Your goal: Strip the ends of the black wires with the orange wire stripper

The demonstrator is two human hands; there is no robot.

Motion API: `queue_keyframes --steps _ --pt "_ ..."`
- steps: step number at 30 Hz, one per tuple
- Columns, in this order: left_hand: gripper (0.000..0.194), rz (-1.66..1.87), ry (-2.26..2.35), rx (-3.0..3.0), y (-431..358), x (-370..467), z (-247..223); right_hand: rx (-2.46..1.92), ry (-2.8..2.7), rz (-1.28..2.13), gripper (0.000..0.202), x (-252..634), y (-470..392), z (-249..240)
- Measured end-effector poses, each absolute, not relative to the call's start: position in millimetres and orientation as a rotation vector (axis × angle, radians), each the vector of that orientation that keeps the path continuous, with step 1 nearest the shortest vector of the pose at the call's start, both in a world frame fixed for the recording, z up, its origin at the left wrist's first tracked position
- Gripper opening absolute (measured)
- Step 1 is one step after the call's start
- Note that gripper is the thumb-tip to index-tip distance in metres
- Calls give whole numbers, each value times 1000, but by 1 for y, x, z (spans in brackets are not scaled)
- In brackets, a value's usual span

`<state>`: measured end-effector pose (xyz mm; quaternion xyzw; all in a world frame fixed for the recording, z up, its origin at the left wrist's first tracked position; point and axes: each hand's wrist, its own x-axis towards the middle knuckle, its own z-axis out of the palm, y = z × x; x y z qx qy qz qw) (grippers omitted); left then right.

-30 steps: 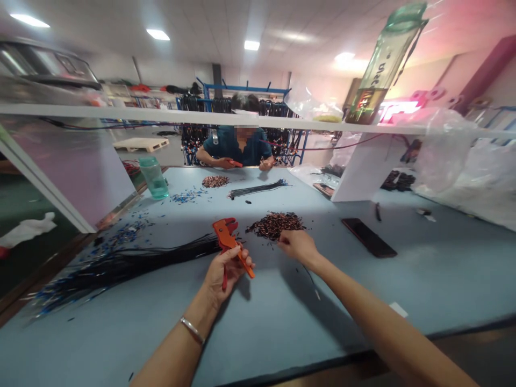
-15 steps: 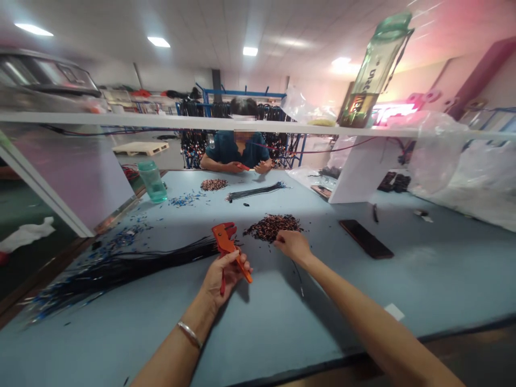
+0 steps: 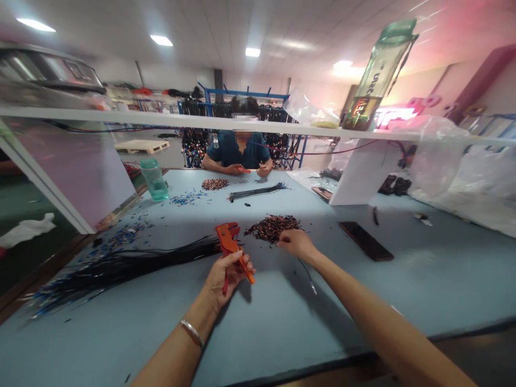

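Note:
My left hand [image 3: 230, 271] is closed around the handles of an orange and red wire stripper [image 3: 229, 239], its jaws pointing away from me. My right hand [image 3: 297, 244] is closed at the near right edge of a pile of small black and copper pieces [image 3: 269, 228]. Below that hand a thin black wire [image 3: 308, 273] with a pale end trails toward me; its other end is hidden by the fingers that pinch it. To the left of the wire stripper lies a long bundle of black wires [image 3: 145, 269] with blue and silver ends.
Blue scraps [image 3: 129, 232] are scattered at left near a green bottle [image 3: 153, 180]. A phone [image 3: 366, 241] lies at right. Across the table a person [image 3: 237, 150] holds a red tool, behind another wire bundle [image 3: 260, 191]. A white shelf [image 3: 193, 121] spans above, carrying a tall bottle [image 3: 377, 80].
My right hand has shifted slightly right, and the wire's trailing end has swung right with it. The wire stripper stays in my left hand, nearly still.

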<state>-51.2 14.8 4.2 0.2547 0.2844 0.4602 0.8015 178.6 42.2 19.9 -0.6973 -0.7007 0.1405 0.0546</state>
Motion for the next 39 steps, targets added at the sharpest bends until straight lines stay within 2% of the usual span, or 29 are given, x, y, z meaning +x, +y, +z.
queue_keyframes --steps 4,10,17,24,29,34,39 --pt "14 975 607 548 14 -50 4 -2039 -2198 518 29 187 34 14" --pt "11 990 623 556 15 -51 5 -2154 -2077 383 28 182 44 13" --pt "9 977 635 554 14 -50 5 -2049 -2185 448 28 164 38 15" --pt "7 981 649 559 13 -50 6 -2168 -2053 376 27 165 48 14" --pt "10 969 647 557 15 -50 5 -2034 -2165 533 25 201 28 25" --pt "13 963 642 562 16 -51 4 -1839 -2315 777 5 229 -6 28" --pt "13 963 642 572 16 -51 5 -1896 -2245 724 9 236 -3 20"
